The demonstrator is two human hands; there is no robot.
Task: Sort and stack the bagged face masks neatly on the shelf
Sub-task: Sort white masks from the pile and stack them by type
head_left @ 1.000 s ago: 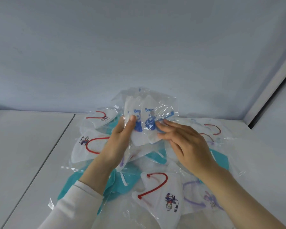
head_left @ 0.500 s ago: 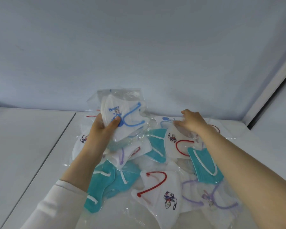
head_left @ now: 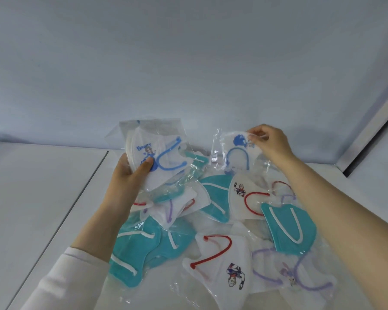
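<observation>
My left hand (head_left: 130, 175) grips a small stack of bagged white masks with blue ear loops (head_left: 159, 157), held up above the pile. My right hand (head_left: 269, 144) pinches the top of another bagged white mask with a blue loop (head_left: 235, 153), which hangs above the back of the pile. On the white shelf (head_left: 43, 198) lies a loose heap of bagged masks: teal ones (head_left: 134, 249) (head_left: 289, 229), white ones with red loops (head_left: 217, 262) (head_left: 244, 198), and white ones with purple loops (head_left: 293, 278).
A pale blue back wall (head_left: 188, 74) rises just behind the heap. A seam in the shelf (head_left: 76, 202) runs down the left. On the right stands a white upright post (head_left: 372, 130) with a dark gap beside it.
My right hand has lifted a blue-loop mask out of the back of the pile. My left hand holds its stack slightly lower and more tilted.
</observation>
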